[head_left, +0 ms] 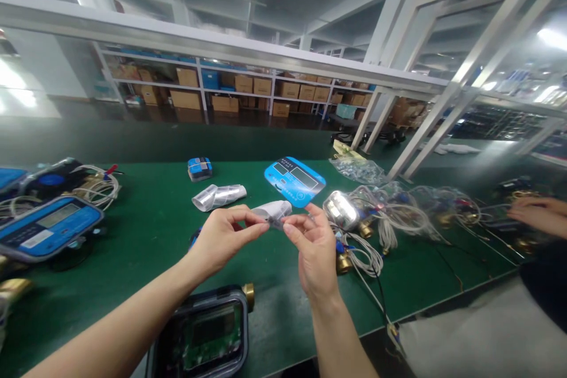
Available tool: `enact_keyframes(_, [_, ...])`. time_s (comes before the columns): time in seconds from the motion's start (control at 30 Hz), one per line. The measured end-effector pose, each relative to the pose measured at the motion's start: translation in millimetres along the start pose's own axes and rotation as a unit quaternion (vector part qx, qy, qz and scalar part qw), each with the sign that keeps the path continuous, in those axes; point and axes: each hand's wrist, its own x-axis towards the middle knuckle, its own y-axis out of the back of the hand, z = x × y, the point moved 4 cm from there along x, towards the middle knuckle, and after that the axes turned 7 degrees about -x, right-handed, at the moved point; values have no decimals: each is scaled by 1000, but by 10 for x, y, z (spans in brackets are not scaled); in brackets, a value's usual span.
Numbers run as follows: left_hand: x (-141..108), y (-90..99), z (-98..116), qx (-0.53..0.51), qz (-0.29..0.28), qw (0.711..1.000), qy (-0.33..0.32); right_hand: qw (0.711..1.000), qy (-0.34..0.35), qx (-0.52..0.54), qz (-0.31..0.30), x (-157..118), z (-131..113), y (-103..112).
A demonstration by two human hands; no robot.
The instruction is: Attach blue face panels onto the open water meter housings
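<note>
Thumb and index finger of my left hand [234, 233] are pinched together; whatever is between them is too small to make out. Close beside it, my right hand [312, 239] has its thumb against its fingers, also on something I cannot make out. One right fingertip meets the lower edge of a blue meter face label [296, 182] with cut-out windows; whether it grips the label I cannot tell. Just behind my fingers lies a curled roll of whitish film [274, 210], with a second roll [219, 196] to its left. A meter housing [212, 333] with a clear cover and green circuit board sits below my hands.
A banded stack of blue labels [199, 169] stands at the back of the green bench [146, 260]. Blue-faced meters [51, 227] crowd the left. Meters with coiled cables [361, 254] and brass fittings line the right, where another person's hand [538, 212] works. Metal frame posts rise behind.
</note>
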Motion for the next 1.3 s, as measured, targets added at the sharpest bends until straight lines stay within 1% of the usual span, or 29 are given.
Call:
enact_keyframes(0.17, [-159,83,39,2,11,1000,-19,1000,-7,-2,-19,-107,-28,-70])
enact_keyframes(0.3, [-278,108,95,16,19,999,-45,999,-6,-12,-37,-192,-47,-141])
enact_keyframes(0.47, [-455,162,132,21,43,997,-65,997,-7,-29,-65,-255,-53,-199])
enact_keyframes(0.53, [-550,233,108,14,71,996,-51,998,13,-37,-57,-252,-54,-165])
enact_keyframes(0.63, [-709,387,23,-58,175,983,-4,998,45,-30,-9,-265,-36,-54])
enact_keyframes(0.7, [-811,435,-25,-121,228,966,9,999,43,-17,11,-317,0,3])
enact_keyframes(0.77, [-892,409,-54,-152,238,959,8,1000,25,-7,3,-403,45,20])
enact_keyframes(0.83, [-966,346,-80,-154,236,959,-1,1000,0,-3,-20,-501,91,7])
enact_keyframes(0.87, [-1004,317,-94,-148,242,959,-14,999,-11,-4,-30,-545,115,-1])
enact_keyframes(0.93, [-1089,276,-119,-109,268,955,-62,998,-38,-16,-41,-613,175,-13])
enact_keyframes(1.0, [-1182,246,-131,-33,295,946,-128,995,-79,-32,-42,-655,253,-18])
enact_keyframes(1.1, [-1299,191,-128,105,297,926,-209,989,-142,-29,-26,-692,354,-17])
enact_keyframes(1.13, [-1326,180,-125,142,294,919,-221,988,-154,-23,-20,-702,368,-18])
enact_keyframes(1.2, [-1363,182,-112,199,298,906,-224,987,-158,-18,-14,-721,366,-19])
enact_keyframes(1.3, [-1376,210,-81,249,302,898,-201,991,-125,-53,-17,-751,319,-11])
